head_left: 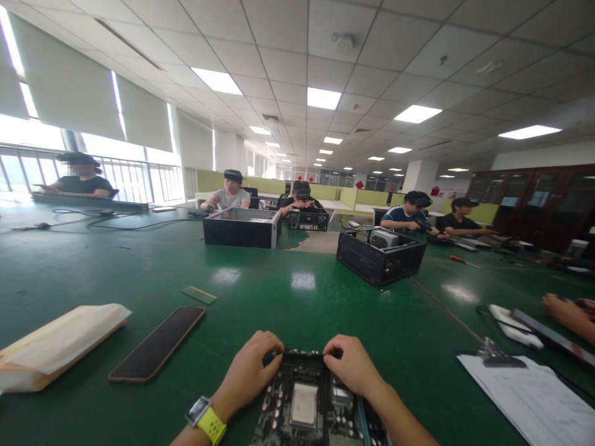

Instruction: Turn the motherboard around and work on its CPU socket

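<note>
A motherboard (320, 396) lies at the bottom centre, a silver processor (304, 404) in its socket. Along its far edge runs a dark strip (303, 356); whether it is a bare memory slot or a module standing in one, I cannot tell. My left hand (255, 365), above a yellow-green watch strap, pinches the left end of that edge between thumb and fingers. At the right end, my right hand (351, 365) pinches in the same way. Beyond them on the left lies a green memory stick (199, 294).
A phone (158, 344) and a paper-wrapped packet (65, 344) lie left; a clipboard (530, 390) lies right. Across the green table (260, 310) stand computer cases (381, 254), (242, 228). Several people sit beyond. Another person's hand (569, 313) is at the right edge, near a white device (515, 326).
</note>
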Tool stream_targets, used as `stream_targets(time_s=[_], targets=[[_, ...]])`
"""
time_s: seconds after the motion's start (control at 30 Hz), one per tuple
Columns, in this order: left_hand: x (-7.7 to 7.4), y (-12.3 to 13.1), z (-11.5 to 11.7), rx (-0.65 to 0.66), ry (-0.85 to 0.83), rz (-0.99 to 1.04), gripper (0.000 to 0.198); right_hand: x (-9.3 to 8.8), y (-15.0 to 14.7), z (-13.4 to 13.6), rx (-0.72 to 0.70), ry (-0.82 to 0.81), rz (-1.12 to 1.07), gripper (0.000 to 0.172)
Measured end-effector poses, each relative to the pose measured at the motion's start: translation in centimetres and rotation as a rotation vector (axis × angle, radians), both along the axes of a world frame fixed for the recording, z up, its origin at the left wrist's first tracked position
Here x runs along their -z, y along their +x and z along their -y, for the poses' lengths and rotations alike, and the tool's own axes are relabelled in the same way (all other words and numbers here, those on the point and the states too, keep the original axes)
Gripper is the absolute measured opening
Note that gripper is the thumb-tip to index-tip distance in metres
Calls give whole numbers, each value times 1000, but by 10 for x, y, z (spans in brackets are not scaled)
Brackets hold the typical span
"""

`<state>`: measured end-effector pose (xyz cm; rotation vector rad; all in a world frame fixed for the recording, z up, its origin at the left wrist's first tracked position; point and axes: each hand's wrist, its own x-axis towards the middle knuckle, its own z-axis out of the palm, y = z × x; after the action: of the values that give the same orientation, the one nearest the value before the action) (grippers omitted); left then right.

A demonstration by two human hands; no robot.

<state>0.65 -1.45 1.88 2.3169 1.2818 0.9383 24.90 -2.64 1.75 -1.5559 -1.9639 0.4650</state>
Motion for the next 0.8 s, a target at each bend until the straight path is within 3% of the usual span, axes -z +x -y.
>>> stream_targets(time_s=[0.33,0.5,0.6,0.67,0.73,0.8], targets=[[1,0,0,1,5,-16,12,6,0,0,6,-19,15,19],[4,0,-1,9,9,-6,14,-12,-5,11,102,16,73,28],[5,-1,-2,12,18,12,17,-27,-27,33,79,72,123,35],[6,-2,-3,19,23,25,18,-27,-52,49,5,71,181,42],[6,-4,-4,21,34,43,17,-15,-81,60,-29,25,267,53],[6,-6,-6,6,63,64,16,7,-109,64,51,-69,354,50]])
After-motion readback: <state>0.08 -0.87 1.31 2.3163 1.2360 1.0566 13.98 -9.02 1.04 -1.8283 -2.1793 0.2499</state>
